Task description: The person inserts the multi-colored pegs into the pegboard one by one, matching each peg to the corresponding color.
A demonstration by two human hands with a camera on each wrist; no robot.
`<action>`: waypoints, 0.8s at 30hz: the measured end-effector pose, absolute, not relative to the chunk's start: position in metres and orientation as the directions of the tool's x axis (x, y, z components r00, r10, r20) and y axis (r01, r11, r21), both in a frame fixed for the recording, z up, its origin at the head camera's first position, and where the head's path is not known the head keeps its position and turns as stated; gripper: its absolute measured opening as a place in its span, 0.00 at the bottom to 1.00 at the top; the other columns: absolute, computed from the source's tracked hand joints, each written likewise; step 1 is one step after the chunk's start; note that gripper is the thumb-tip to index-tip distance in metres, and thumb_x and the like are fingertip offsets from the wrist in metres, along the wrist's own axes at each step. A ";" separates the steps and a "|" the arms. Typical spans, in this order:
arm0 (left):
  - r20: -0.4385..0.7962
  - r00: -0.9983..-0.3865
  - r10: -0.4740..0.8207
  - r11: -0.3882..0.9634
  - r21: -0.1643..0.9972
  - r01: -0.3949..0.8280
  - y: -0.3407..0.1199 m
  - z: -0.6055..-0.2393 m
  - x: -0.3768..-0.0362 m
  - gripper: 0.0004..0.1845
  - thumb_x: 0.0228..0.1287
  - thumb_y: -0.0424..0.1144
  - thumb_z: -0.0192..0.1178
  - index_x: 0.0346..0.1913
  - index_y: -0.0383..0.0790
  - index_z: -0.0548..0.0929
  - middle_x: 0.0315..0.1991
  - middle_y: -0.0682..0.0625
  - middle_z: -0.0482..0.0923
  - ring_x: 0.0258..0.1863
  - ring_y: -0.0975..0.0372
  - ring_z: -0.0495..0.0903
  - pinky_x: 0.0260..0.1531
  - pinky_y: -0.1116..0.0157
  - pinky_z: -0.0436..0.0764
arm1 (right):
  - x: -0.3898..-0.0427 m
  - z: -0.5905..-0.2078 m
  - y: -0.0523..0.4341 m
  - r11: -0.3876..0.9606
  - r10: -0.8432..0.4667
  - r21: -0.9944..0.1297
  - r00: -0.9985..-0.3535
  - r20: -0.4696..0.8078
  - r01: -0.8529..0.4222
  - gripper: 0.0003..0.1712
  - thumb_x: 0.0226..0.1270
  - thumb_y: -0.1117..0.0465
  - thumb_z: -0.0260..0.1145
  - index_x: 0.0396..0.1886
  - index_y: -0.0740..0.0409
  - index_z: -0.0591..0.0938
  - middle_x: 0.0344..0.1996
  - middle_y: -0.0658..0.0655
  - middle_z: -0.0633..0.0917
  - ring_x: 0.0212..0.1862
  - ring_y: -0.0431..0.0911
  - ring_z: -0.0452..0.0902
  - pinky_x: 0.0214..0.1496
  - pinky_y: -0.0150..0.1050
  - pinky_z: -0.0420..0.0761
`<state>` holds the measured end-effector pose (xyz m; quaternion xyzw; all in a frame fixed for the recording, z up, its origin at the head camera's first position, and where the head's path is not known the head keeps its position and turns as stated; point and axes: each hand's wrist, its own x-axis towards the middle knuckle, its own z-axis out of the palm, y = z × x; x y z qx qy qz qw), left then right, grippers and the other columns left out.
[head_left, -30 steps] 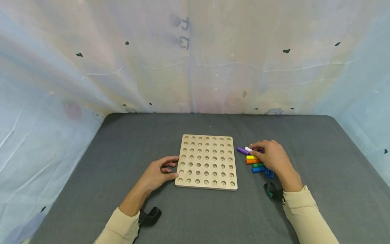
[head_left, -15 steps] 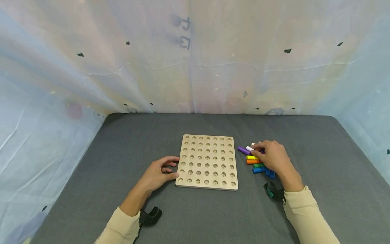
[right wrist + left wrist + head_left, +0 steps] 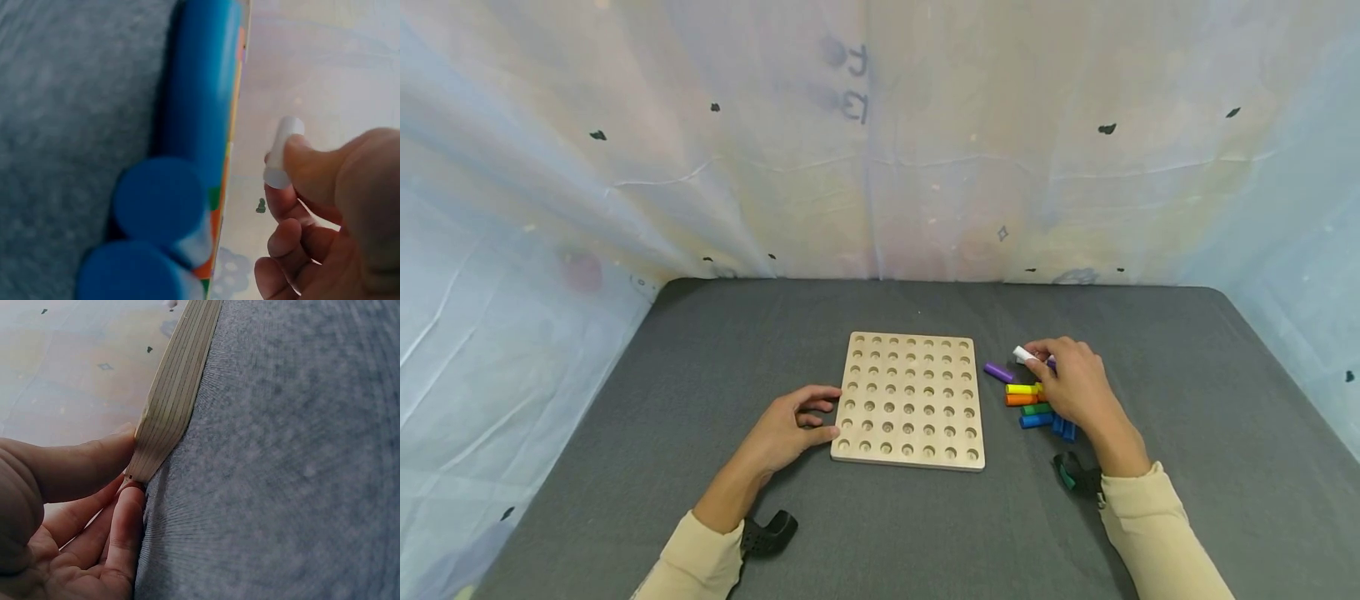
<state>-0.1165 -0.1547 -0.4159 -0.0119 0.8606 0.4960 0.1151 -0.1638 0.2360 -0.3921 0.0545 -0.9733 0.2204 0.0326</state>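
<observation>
Two hands at work: left hand (image 3: 790, 429) gripping board (image 3: 910, 400) corner at 8 o'clock to steady it; right hand (image 3: 1071, 385) pinching white peg (image 3: 1022, 354), lifted clear of pegs (image 3: 1033, 402) at 3 o'clock.

One wooden pegboard (image 3: 909, 400) lies on the surface, with seven rows of seven holes, forty-nine in all. Beside it are coloured pegs: one white peg (image 3: 1023, 354), one purple peg (image 3: 998, 372), one yellow peg (image 3: 1019, 388), one orange peg (image 3: 1020, 399), one green peg (image 3: 1034, 409), and at least two blue pegs (image 3: 1035, 420). Two hands are in view.
</observation>
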 end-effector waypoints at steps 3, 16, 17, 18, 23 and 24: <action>-0.212 -0.973 0.093 0.511 0.849 -0.136 -0.155 -0.416 -0.116 0.28 0.56 0.31 0.72 0.60 0.51 0.81 0.51 0.48 0.80 0.43 0.61 0.78 0.45 0.63 0.75 | -0.162 -0.389 0.236 0.882 -0.106 -0.445 -0.987 0.124 -0.151 0.18 0.77 0.62 0.56 0.60 0.63 0.80 0.48 0.67 0.79 0.48 0.61 0.69 0.47 0.57 0.66; -0.216 -0.972 0.098 0.505 0.852 -0.138 -0.155 -0.413 -0.117 0.28 0.56 0.32 0.73 0.61 0.52 0.81 0.51 0.48 0.80 0.43 0.60 0.78 0.45 0.63 0.75 | -0.160 -0.384 0.233 0.822 -0.096 -0.534 -0.972 0.215 -0.199 0.17 0.78 0.61 0.56 0.58 0.64 0.79 0.46 0.64 0.77 0.43 0.55 0.67 0.45 0.47 0.58; -0.215 -0.972 0.094 0.504 0.852 -0.139 -0.155 -0.413 -0.117 0.28 0.56 0.32 0.73 0.60 0.52 0.81 0.51 0.48 0.80 0.43 0.61 0.78 0.45 0.64 0.75 | -0.160 -0.384 0.232 0.820 -0.096 -0.536 -0.971 0.218 -0.201 0.17 0.78 0.60 0.56 0.58 0.64 0.79 0.46 0.64 0.77 0.44 0.55 0.68 0.45 0.46 0.58; -0.214 -0.972 0.095 0.502 0.853 -0.139 -0.155 -0.413 -0.116 0.27 0.57 0.32 0.72 0.60 0.51 0.81 0.51 0.48 0.80 0.43 0.61 0.78 0.45 0.64 0.75 | -0.159 -0.384 0.232 0.818 -0.097 -0.539 -0.971 0.220 -0.203 0.16 0.78 0.60 0.56 0.58 0.64 0.78 0.45 0.63 0.77 0.44 0.55 0.68 0.45 0.46 0.58; -0.217 -0.971 0.098 0.497 0.857 -0.141 -0.154 -0.413 -0.114 0.24 0.60 0.35 0.71 0.60 0.51 0.81 0.51 0.47 0.80 0.42 0.61 0.78 0.45 0.63 0.75 | -0.157 -0.384 0.232 0.803 -0.110 -0.559 -0.973 0.204 -0.208 0.17 0.78 0.60 0.56 0.57 0.67 0.75 0.45 0.63 0.76 0.45 0.55 0.70 0.46 0.45 0.58; -0.214 -0.972 0.097 0.499 0.855 -0.138 -0.153 -0.413 -0.114 0.24 0.60 0.35 0.71 0.60 0.51 0.82 0.51 0.47 0.80 0.42 0.61 0.78 0.45 0.63 0.75 | -0.157 -0.383 0.233 0.799 -0.110 -0.567 -0.975 0.195 -0.203 0.17 0.78 0.59 0.56 0.57 0.67 0.75 0.45 0.63 0.76 0.45 0.54 0.70 0.46 0.45 0.59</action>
